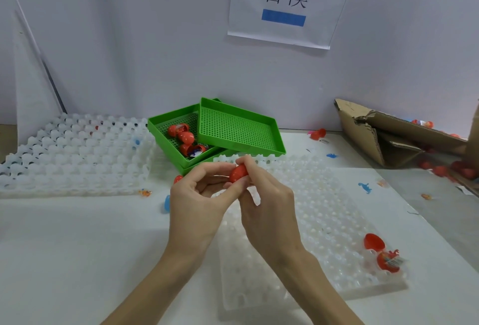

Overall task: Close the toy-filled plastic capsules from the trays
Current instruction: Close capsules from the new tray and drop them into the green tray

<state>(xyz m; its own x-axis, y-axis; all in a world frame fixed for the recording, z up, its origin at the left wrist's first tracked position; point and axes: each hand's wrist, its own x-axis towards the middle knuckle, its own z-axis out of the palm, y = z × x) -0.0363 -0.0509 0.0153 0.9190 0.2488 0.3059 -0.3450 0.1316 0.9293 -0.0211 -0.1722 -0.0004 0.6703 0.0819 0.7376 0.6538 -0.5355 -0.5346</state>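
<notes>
Both hands meet above the white counter point(77, 247), and between them sits the small red egg-shaped plastic capsule point(239, 173). The left hand point(199, 200) curls in from the left, its thumb and fingers pinching the capsule's near end. The right hand point(264, 195) comes over the top, fingers point(245, 160) wrapped on the capsule's far side, thumb underneath. The capsule hangs just over the far edge of the translucent white dimpled tray point(324, 221) lying under the hands. On that tray's right corner lies an open red capsule with a toy inside point(383, 254). Behind the hands, stacked green perforated plastic trays point(238, 128) carry more red capsules point(185, 137). A second translucent dimpled tray point(72, 153) lies at left, a torn cardboard box point(388, 138) at right.
</notes>
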